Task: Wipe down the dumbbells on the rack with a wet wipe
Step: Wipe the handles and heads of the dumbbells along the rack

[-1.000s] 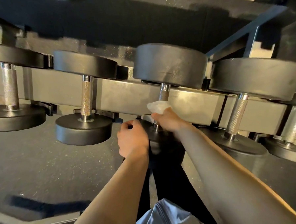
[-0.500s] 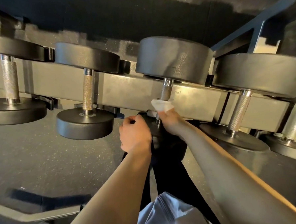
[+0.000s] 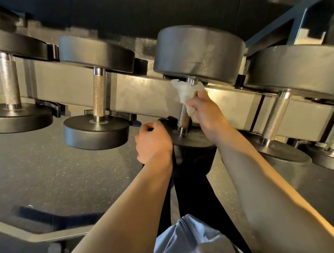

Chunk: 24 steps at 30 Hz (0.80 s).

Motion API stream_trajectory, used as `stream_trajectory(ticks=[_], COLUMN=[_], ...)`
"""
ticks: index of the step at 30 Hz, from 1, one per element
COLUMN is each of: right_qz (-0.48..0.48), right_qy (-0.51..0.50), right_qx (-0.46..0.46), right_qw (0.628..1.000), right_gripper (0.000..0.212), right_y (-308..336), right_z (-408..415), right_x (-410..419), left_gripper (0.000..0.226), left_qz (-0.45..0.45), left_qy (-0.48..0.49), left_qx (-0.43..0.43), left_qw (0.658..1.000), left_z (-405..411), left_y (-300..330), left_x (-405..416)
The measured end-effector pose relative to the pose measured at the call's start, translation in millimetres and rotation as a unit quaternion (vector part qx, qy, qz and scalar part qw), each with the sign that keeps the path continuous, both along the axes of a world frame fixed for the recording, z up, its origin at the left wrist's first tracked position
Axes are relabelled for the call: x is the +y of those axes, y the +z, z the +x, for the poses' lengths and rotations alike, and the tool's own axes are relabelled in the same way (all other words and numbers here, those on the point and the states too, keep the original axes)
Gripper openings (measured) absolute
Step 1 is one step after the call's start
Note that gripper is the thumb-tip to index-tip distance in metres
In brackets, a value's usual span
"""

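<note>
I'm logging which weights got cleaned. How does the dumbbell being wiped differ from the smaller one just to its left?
The black dumbbell being wiped has much thicker heads than the slimmer black dumbbell to its left. Its handle is partly wrapped by the white wet wipe in the right hand, and the left hand grips its near head; the slimmer one is untouched, its handle bare. Both lie across the grey rack and have knurled metal handles.

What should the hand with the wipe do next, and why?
Probably slide the wipe back down the handle. The right hand holds it near the top, under the far weight, while the left hand grips the near weight, and bare metal shows below.
</note>
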State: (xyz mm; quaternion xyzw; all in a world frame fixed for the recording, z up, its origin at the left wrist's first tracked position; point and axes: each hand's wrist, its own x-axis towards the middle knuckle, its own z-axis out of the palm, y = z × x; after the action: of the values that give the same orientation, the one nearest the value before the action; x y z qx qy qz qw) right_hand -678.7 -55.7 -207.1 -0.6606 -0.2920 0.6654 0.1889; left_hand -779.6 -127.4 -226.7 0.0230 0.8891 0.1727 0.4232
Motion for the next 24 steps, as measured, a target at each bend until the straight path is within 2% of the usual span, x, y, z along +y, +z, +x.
stream_trajectory(ticks=[2, 5, 10, 12, 14, 16, 17, 18, 19, 21, 23, 24], right_qz=[0.032, 0.066, 0.028, 0.039, -0.003, -0.025, -0.031, -0.031, -0.02, 0.006, 0.06, 0.079], right_qy=[-0.022, -0.055, -0.051, -0.059, -0.128, -0.171, -0.167, -0.152, -0.136, -0.082, -0.027, -0.012], right_qx=[-0.056, -0.154, -0.234, -0.207, -0.062, 0.071, 0.111, 0.112, 0.083, -0.069, -0.243, -0.294], right_qw=[0.998, 0.984, 0.97, 0.976, 0.99, 0.982, 0.979, 0.981, 0.987, 0.994, 0.968, 0.952], right_gripper=[0.014, 0.031, 0.038, 0.041, 0.041, 0.035, 0.031, 0.024, 0.017, 0.018, 0.032, 0.033], right_y=[-2, -7, -25, -27, -24, -26, -24, -23, -23, -16, -14, -14], right_z=[-8, -31, -41, -36, -24, -6, -1, 1, -3, -17, -31, -35], right_x=[5, 17, 32, 29, 30, 33, 33, 34, 33, 29, 25, 23], left_gripper=[0.038, 0.041, 0.052, 0.055, 0.057, 0.058, 0.058, 0.058, 0.058, 0.057, 0.057, 0.057], left_qz=[0.003, 0.005, 0.008, 0.004, 0.006, 0.01, 0.013, 0.015, 0.016, 0.015, 0.013, 0.012], left_qy=[-0.004, -0.016, -0.022, -0.025, -0.029, -0.032, -0.031, -0.031, -0.03, -0.02, -0.009, -0.007], left_qx=[-0.004, -0.006, -0.004, -0.009, -0.015, -0.017, -0.018, -0.02, -0.021, -0.024, -0.023, -0.023], left_qw=[1.0, 1.0, 1.0, 1.0, 0.999, 0.999, 0.999, 0.999, 0.999, 0.999, 1.0, 1.0], left_z=[-1, -1, 0, -1, -1, -1, -1, -1, -1, -2, -1, 0], left_y=[0, 0, 0, -1, 0, 1, 1, 1, 1, 1, 2, 2], left_x=[-1, -1, 0, 0, 0, 0, -1, -1, -1, -1, -1, -1])
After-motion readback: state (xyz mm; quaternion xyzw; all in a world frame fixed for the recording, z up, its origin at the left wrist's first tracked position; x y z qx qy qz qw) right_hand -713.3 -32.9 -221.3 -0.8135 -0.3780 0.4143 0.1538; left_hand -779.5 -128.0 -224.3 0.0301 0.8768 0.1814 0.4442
